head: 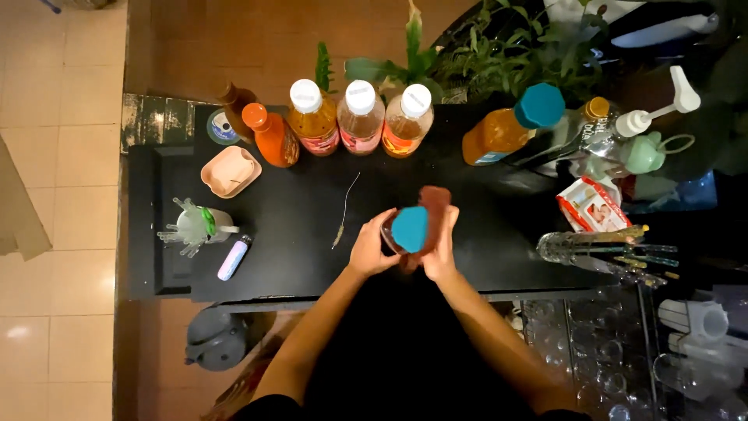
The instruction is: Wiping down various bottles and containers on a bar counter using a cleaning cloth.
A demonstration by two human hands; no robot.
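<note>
Both of my hands are wrapped around a brown bottle (433,204) with a teal cap (410,228), held tilted over the black tabletop (296,226). My left hand (372,248) grips it near the cap end. My right hand (442,248) clasps the bottle's body from the right side. The cap faces up toward the camera.
At the table's far edge stand three white-capped bottles (360,117), an orange bottle (269,134) and a teal-capped orange bottle (506,129). A pink soap dish (231,171), a small lilac tube (234,257), a thin wire (345,209) and a glass of sticks (600,248) lie around.
</note>
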